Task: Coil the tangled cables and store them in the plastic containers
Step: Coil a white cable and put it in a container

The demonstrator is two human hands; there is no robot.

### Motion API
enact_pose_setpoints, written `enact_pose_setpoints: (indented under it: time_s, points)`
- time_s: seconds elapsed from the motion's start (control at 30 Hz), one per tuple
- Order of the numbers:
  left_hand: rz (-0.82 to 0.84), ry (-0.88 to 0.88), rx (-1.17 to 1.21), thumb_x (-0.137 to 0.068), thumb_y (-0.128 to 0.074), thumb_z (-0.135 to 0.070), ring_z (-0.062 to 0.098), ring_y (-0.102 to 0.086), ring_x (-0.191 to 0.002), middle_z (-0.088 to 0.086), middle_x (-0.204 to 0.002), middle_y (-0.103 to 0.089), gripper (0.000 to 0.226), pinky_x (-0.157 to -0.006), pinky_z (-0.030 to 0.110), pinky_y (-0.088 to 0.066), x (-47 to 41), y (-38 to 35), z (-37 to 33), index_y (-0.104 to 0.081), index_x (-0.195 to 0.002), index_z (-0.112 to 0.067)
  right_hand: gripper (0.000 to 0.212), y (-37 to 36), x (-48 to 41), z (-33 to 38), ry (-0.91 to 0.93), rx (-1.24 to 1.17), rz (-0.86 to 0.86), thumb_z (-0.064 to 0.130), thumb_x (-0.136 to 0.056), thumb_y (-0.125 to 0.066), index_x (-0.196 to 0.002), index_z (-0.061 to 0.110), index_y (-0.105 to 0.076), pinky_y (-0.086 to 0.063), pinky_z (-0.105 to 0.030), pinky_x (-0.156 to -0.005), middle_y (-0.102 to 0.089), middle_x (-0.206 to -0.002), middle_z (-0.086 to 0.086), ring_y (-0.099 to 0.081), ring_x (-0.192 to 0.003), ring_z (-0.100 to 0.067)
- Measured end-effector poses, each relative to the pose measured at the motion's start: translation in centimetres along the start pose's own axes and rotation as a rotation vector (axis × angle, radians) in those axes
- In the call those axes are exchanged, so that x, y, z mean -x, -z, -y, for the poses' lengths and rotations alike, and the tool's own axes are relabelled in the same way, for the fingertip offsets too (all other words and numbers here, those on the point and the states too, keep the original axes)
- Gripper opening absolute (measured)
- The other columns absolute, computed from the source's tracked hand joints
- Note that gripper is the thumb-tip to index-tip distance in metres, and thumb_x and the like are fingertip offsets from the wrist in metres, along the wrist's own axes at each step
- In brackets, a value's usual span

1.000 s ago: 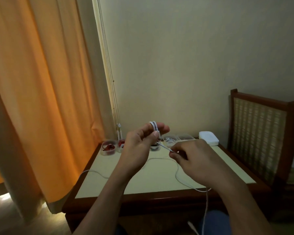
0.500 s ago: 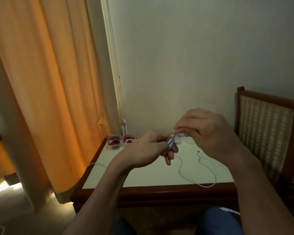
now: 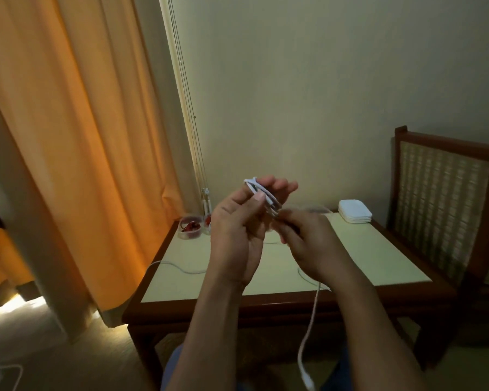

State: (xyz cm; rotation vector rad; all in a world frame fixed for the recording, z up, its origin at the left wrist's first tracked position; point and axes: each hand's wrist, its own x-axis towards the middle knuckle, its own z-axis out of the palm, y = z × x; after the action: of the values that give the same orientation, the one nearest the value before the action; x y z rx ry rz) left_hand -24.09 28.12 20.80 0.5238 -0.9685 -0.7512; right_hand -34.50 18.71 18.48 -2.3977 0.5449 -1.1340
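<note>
1. Hands meet at frame centre: the left hand (image 3: 237,221) holds the white cable (image 3: 261,191) looped round its raised fingers, thumb clamped on it.
2. The right hand (image 3: 308,244) pinches the strand beside the coil, fingertips blurred.
3. The cable's tail drops past the table (image 3: 378,258) edge to the bottom edge of the frame.
4. A plastic container (image 3: 190,227) at centre left holds something red; the left hand half hides a second.

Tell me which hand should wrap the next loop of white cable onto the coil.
Right. The left hand holds the coil on its fingers; the right hand pinches the loose cable right beside it, with the slack hanging below.
</note>
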Motion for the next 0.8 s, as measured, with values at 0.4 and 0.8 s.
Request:
enact_pose_setpoints:
  time_s: [0.4, 0.8]
  points:
    - [-0.038, 0.023, -1.081, -0.101, -0.053, -0.006, 0.016, -0.070, -0.088, -0.009, -0.092, -0.076, 0.024, -0.077, 0.034, -0.057, 2.9, 2.4, 2.5, -0.074, -0.096, -0.017, 0.009, 4.5, 4.2, -0.4, 0.101, 0.278, -0.130, 0.028, -0.091, -0.072, -0.097, 0.026, -0.078, -0.050, -0.027, -0.071, -0.065, -0.089, 0.016, -0.057, -0.079, -0.003]
    - [0.395, 0.380, -0.515, -0.073, -0.041, -0.003, 0.030, -0.057, -0.060, 0.020, -0.069, -0.054, 0.025, -0.075, 0.043, -0.054, 3.7, 2.1, 1.7, -0.065, -0.077, -0.006, 0.017, 3.0, 3.6, -1.3, 0.251, -0.034, -0.384, 0.021, -0.087, -0.075, -0.102, 0.014, -0.080, -0.050, -0.017, -0.073, -0.072, -0.088, 0.010, -0.066, -0.081, 0.000]
